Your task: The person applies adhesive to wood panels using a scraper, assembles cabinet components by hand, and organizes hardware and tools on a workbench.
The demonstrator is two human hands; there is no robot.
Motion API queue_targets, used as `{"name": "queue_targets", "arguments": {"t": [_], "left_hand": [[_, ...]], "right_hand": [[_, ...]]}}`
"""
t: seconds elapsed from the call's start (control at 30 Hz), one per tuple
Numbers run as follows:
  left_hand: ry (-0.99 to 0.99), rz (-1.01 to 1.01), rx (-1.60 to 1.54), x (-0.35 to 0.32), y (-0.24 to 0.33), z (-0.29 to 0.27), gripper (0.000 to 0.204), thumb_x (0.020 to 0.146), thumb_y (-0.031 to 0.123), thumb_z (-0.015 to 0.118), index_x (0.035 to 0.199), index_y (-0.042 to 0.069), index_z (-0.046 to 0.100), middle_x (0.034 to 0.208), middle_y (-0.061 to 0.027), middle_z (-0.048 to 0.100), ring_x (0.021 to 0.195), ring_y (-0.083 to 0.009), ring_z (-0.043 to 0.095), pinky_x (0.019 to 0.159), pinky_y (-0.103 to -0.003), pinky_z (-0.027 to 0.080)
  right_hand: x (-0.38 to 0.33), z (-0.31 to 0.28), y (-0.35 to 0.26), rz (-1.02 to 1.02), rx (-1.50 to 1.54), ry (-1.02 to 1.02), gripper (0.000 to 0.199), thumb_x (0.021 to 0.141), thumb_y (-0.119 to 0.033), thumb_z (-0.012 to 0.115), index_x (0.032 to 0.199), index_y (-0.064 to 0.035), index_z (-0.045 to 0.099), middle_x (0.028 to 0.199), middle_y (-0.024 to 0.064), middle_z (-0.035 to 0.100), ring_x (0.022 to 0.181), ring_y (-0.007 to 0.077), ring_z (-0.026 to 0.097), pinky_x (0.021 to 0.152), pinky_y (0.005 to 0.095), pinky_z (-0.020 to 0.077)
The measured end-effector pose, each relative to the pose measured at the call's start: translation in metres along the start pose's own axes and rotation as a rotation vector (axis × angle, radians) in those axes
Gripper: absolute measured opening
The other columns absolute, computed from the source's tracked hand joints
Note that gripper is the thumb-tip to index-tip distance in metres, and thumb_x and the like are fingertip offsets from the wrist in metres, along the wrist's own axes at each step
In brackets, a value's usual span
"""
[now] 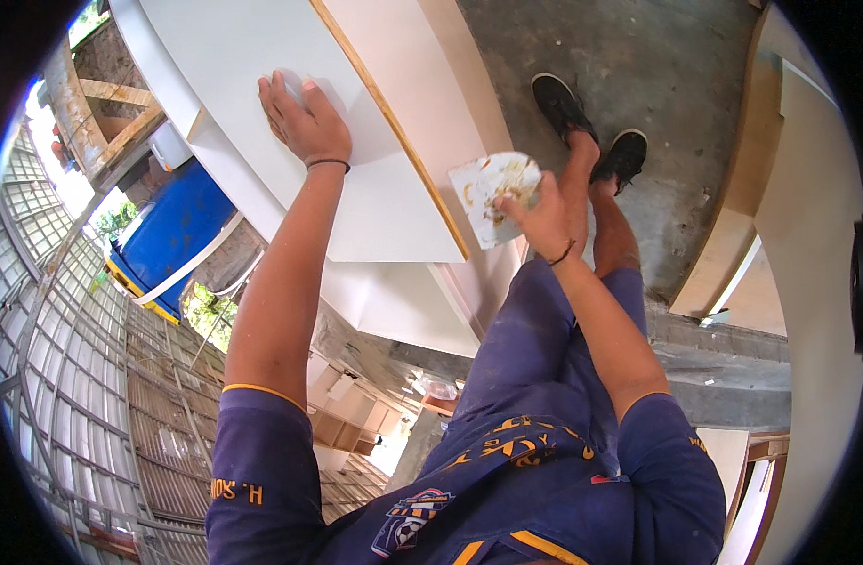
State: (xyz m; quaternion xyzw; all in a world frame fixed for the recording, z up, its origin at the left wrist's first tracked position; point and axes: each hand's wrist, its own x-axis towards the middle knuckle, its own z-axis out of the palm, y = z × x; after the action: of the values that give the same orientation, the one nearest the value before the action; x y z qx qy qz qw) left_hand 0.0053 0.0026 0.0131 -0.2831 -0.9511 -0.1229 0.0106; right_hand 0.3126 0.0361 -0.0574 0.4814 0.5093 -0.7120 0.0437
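Note:
My left hand (304,122) lies on the pale face of a white board (379,202), its fingers spread and pressing on the surface. A brown strip of bare edge (394,121) runs along the board's right side. In my right hand (544,218) is a flat white piece like a scraper (488,184), rounded at one end and smeared with brown and yellowish stains. Thumb and fingers pinch it by its right part, just off the board's brown edge. Beneath the board stands a white box-like cabinet (394,301), partly hidden.
On the left are a blue drum-like container (182,226), a wooden frame (111,113) and a metal grille wall (64,377). Another wood-edged panel (733,217) stands at the right. My feet in black shoes (561,105) rest on the concrete floor (657,47).

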Motion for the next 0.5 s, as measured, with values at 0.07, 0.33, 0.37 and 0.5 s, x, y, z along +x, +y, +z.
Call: {"name": "queue_targets", "arguments": {"t": [0.07, 0.33, 0.37, 0.5], "left_hand": [[0.003, 0.011, 0.031, -0.001, 0.002, -0.001, 0.051, 0.094, 0.031, 0.039, 0.132, -0.003, 0.039, 0.145, -0.0218, 0.028, 0.136, -0.0338, 0.024, 0.111, -0.041, 0.02], [-0.006, -0.017, -0.01, -0.003, 0.001, 0.0, 0.051, 0.092, 0.03, 0.042, 0.133, 0.0, 0.038, 0.145, -0.0199, 0.027, 0.137, -0.0329, 0.023, 0.111, -0.044, 0.015], [-0.009, -0.016, -0.007, -0.003, 0.0, -0.001, 0.051, 0.092, 0.03, 0.042, 0.133, 0.0, 0.038, 0.145, -0.0199, 0.027, 0.136, -0.033, 0.023, 0.111, -0.044, 0.015], [-0.007, -0.012, -0.01, 0.0, -0.001, -0.003, 0.051, 0.092, 0.029, 0.042, 0.133, 0.0, 0.038, 0.146, -0.0202, 0.027, 0.137, -0.0333, 0.022, 0.111, -0.044, 0.015]], "right_hand": [[0.013, -0.006, -0.022, 0.037, 0.136, -0.012, 0.056, 0.07, -0.025, 0.079, 0.104, 0.0057, 0.046, 0.095, 0.0185, 0.062, 0.087, 0.0227, 0.063, 0.077, 0.0321, 0.0494], [0.032, 0.008, -0.06, -0.045, 0.093, -0.083, 0.056, 0.071, -0.025, 0.079, 0.104, 0.005, 0.046, 0.094, 0.0138, 0.061, 0.087, 0.016, 0.06, 0.078, 0.0287, 0.0488], [0.032, 0.008, -0.061, -0.053, 0.056, -0.052, 0.057, 0.071, -0.026, 0.079, 0.104, 0.0053, 0.046, 0.095, 0.014, 0.061, 0.088, 0.0164, 0.06, 0.078, 0.0291, 0.0487], [0.056, 0.006, -0.056, -0.01, 0.094, -0.05, 0.06, 0.068, -0.029, 0.08, 0.104, 0.0059, 0.047, 0.096, 0.0169, 0.061, 0.089, 0.0211, 0.061, 0.08, 0.0319, 0.0481]]}}
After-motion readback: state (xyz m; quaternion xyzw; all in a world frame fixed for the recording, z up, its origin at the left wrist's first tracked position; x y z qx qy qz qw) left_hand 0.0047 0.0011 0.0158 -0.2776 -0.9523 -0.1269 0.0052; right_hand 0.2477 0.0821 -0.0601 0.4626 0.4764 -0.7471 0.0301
